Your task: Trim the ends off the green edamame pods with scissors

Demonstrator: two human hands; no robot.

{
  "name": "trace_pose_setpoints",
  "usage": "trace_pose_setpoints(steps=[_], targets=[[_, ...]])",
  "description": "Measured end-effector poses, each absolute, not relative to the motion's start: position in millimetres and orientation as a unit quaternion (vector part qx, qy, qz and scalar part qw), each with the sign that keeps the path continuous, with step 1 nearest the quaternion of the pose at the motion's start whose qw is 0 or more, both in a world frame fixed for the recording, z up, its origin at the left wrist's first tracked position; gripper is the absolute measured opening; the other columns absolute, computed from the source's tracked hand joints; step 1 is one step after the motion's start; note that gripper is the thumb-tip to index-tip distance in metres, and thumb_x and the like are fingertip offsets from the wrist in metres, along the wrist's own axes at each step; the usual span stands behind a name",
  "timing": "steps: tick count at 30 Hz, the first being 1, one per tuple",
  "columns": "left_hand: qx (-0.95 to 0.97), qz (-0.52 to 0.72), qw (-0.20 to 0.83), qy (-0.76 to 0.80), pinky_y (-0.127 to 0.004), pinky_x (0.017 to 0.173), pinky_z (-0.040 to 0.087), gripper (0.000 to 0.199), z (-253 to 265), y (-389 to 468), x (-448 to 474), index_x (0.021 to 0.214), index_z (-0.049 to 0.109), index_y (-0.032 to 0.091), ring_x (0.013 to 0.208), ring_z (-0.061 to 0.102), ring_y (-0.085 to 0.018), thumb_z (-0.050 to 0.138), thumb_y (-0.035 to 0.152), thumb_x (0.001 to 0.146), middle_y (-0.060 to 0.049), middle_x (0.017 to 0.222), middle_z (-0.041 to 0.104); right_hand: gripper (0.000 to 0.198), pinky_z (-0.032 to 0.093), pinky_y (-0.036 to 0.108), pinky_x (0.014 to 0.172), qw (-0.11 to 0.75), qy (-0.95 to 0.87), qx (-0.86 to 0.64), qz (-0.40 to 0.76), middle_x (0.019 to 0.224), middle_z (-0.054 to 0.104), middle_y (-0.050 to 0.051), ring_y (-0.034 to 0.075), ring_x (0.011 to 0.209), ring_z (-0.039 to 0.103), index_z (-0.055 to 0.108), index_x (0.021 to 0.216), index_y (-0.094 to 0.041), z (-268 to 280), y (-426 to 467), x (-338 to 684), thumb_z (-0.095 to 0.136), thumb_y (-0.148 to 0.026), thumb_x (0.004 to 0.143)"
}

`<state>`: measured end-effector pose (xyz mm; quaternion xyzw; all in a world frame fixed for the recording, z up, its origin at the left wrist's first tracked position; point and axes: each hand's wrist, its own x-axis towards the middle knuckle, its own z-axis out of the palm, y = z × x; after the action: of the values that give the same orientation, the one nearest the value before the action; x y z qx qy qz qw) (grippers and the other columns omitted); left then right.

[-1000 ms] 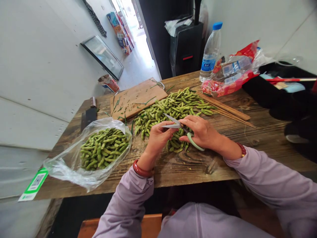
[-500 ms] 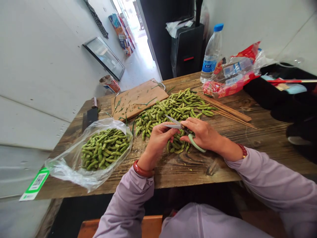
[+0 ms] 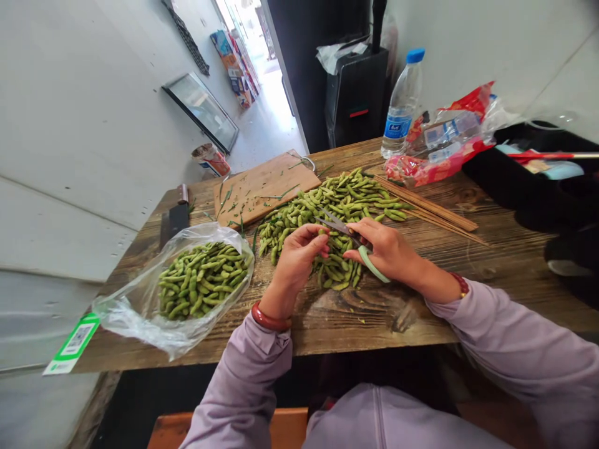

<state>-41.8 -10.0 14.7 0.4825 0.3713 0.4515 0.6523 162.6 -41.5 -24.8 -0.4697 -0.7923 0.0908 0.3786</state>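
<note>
My left hand (image 3: 299, 254) is closed in a pinch around a green edamame pod (image 3: 322, 232), most of it covered by the fingers. In my right hand (image 3: 386, 248) is a pair of scissors (image 3: 372, 265) with pale green handles, its blades pointing left just beyond the pinched pod. Both hands are over the near edge of a wide heap of edamame pods (image 3: 346, 196) on the wooden table (image 3: 327, 327). To the left of my left hand lies an open clear plastic bag (image 3: 135, 318) with more pods (image 3: 201, 280) inside.
A cutting board (image 3: 262, 184) with green scraps lies behind the bag, beside a cleaver (image 3: 175, 218). Wooden skewers (image 3: 430, 206) lie right of the heap. A water bottle (image 3: 400, 112), red plastic packaging (image 3: 444, 159) and a black container (image 3: 491, 171) stand at the back right.
The scissor blades have moved from across my left fingertips to slightly beyond them, and now look closer together. The pod in my left fingers shows more clearly. The view has shifted slightly.
</note>
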Motion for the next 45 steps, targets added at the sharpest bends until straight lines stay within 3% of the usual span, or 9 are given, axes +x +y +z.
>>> trace_pose_setpoints(steps=[5, 12, 26, 35, 45], targets=[[0.413, 0.463, 0.702, 0.351, -0.019, 0.064, 0.054, 0.031, 14.4, -5.8, -44.0, 0.083, 0.067, 0.015, 0.064, 0.066, -0.008, 0.09, 0.026, 0.064, 0.001, 0.073, 0.068, 0.052, 0.057, 0.047, 0.087, 0.408, -0.787, -0.458, 0.067, 0.112, 0.065, 0.013, 0.032, 0.101, 0.065, 0.057, 0.128, -0.019, -24.0, -40.8, 161.8, 0.077, -0.035, 0.083], [0.396, 0.471, 0.711, 0.341, -0.019, 0.065, 0.055, 0.029, 14.5, -5.5, -43.8, 0.085, 0.066, 0.015, 0.066, 0.066, -0.007, 0.088, 0.023, 0.067, 0.001, 0.078, 0.069, 0.055, 0.056, 0.048, 0.088, 0.399, -0.796, -0.449, 0.077, 0.113, 0.064, 0.013, 0.032, 0.101, 0.065, 0.056, 0.129, -0.021, -25.9, -41.6, 160.4, 0.078, -0.037, 0.081], [0.417, 0.426, 0.724, 0.346, -0.019, 0.053, 0.054, 0.039, 10.4, -9.9, -39.3, 0.084, 0.066, 0.012, 0.055, 0.065, -0.009, 0.092, 0.032, 0.064, -0.002, 0.073, 0.072, 0.057, 0.055, 0.049, 0.088, 0.415, -0.8, -0.427, 0.077, 0.111, 0.063, 0.013, 0.032, 0.101, 0.063, 0.055, 0.126, -0.02, -24.4, -40.8, 159.6, 0.08, -0.041, 0.08], [0.446, 0.417, 0.705, 0.36, -0.019, 0.054, 0.054, 0.036, 14.5, -11.5, -39.9, 0.084, 0.064, 0.013, 0.054, 0.065, -0.009, 0.089, 0.032, 0.067, -0.003, 0.073, 0.073, 0.034, 0.054, 0.039, 0.074, 0.408, -0.808, -0.417, 0.089, 0.096, 0.064, 0.009, 0.026, 0.085, 0.063, 0.058, 0.116, -0.02, -21.3, -41.1, 162.8, 0.07, -0.038, 0.09], [0.454, 0.448, 0.666, 0.387, -0.016, 0.044, 0.04, 0.034, 15.1, -6.6, -41.3, 0.085, 0.064, 0.014, 0.047, 0.053, -0.005, 0.087, 0.033, 0.067, 0.003, 0.063, 0.063, 0.032, 0.055, 0.037, 0.074, 0.367, -0.816, -0.44, 0.079, 0.102, 0.068, 0.01, 0.024, 0.083, 0.066, 0.059, 0.12, -0.02, -20.4, -43.0, 164.6, 0.068, -0.032, 0.091]])
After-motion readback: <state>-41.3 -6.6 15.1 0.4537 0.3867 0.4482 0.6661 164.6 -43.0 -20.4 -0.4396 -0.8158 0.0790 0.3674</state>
